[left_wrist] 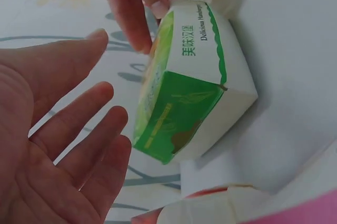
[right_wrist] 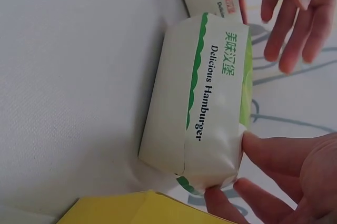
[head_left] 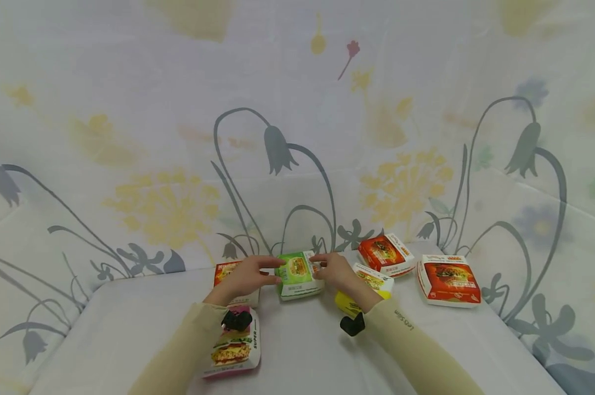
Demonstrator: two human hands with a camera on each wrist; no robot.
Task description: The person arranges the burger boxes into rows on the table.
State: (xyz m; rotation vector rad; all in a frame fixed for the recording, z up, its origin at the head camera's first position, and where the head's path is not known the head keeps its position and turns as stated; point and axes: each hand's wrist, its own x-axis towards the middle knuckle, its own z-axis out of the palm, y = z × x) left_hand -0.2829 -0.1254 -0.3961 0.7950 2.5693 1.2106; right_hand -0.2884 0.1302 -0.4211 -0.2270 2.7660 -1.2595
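A green and white hamburger box [head_left: 297,274] lies at the back middle of the table, between both hands. My right hand [head_left: 334,271] holds its right end, thumb and fingertips at the corner; the right wrist view shows the card [right_wrist: 202,103] creased there. My left hand [head_left: 248,280] is spread beside the box's left end. In the left wrist view a gap lies between the left hand's fingers [left_wrist: 113,121] and the box's green side [left_wrist: 181,113]. A red and white box [head_left: 245,300] sits under and behind the left hand, partly hidden.
A pink burger box [head_left: 233,351] lies below the left forearm. A yellow box [head_left: 373,280] is partly covered by the right wrist. Two red burger boxes, one farther back [head_left: 386,255] and one at right [head_left: 450,281], lie on the white table [head_left: 307,351] before a flowered cloth [head_left: 297,109].
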